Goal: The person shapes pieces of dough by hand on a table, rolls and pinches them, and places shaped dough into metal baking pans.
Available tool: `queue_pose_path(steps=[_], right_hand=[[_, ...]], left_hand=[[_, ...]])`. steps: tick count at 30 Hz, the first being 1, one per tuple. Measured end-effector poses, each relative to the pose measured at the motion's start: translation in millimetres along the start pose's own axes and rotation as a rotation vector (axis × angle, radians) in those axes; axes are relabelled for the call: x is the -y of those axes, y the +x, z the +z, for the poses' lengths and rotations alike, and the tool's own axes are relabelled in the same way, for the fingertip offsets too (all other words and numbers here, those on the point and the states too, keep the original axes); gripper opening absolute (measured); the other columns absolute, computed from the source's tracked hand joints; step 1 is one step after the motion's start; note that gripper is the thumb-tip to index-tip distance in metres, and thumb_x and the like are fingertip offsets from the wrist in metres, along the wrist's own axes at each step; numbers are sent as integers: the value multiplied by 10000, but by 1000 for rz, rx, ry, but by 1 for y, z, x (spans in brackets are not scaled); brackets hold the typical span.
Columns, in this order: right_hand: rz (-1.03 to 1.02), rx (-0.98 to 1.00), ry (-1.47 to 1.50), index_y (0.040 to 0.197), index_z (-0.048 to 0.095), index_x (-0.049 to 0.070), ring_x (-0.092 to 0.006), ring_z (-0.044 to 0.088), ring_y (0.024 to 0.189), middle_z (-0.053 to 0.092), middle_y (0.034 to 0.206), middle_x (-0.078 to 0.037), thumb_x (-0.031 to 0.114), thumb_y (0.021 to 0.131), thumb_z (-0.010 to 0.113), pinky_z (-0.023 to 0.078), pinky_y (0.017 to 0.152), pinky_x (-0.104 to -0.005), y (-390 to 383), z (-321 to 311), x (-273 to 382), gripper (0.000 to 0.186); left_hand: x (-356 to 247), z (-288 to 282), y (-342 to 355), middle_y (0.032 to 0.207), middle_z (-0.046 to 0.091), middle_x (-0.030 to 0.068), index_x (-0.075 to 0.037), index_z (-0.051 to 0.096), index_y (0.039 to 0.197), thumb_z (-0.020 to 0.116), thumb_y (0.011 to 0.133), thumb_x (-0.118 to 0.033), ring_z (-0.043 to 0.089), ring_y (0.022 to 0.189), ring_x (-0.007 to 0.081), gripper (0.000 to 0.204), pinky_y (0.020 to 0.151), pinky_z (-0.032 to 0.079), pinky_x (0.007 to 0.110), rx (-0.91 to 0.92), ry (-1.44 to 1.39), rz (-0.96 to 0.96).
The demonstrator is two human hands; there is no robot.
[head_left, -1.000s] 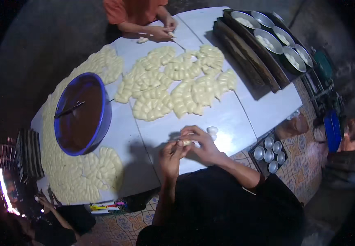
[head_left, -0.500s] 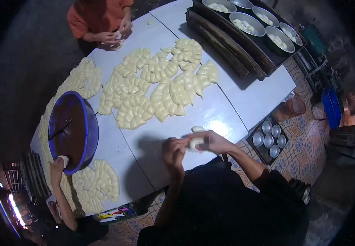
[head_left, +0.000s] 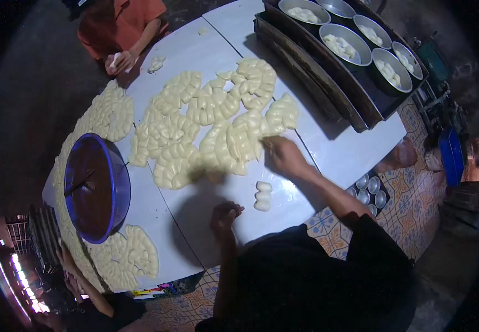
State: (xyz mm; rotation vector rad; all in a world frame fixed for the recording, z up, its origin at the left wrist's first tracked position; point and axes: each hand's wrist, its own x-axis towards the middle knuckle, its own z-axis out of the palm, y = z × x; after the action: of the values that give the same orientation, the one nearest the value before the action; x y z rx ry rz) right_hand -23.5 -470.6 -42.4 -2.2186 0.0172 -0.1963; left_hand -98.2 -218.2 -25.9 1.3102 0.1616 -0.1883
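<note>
Right hand [head_left: 284,155] outstretched near dough [head_left: 242,141]; left hand [head_left: 224,216] curled.

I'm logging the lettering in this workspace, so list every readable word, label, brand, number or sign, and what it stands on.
None can be read.
Bright multicoloured thing under the table edge: any print is too small to read.
Blue bowl, metal pans: no lettering visible.
</note>
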Motion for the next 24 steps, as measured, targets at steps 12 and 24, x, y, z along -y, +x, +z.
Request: queue_pose_path(steps=[12,24], right_hand=[[-51,366,-102,1091,483,2,-374,595,732,586,716,-182,108,698,595,473,664,-442,49,-34,17,422],[-64,155,467,933,626,5,-178,581,818,576,889,-96,3,755,695,472,713,-271,-86,-47,119,191]], left_hand=[[-4,14,1,840,626,118,42,563,991,529,813,23,634,756,213,183,750,523,345,-46,42,-77],[-29,57,-22,1367,355,121,-26,327,1369,662,772,-60,414,1247,243,685,1009,385,354,609,-406,-26]])
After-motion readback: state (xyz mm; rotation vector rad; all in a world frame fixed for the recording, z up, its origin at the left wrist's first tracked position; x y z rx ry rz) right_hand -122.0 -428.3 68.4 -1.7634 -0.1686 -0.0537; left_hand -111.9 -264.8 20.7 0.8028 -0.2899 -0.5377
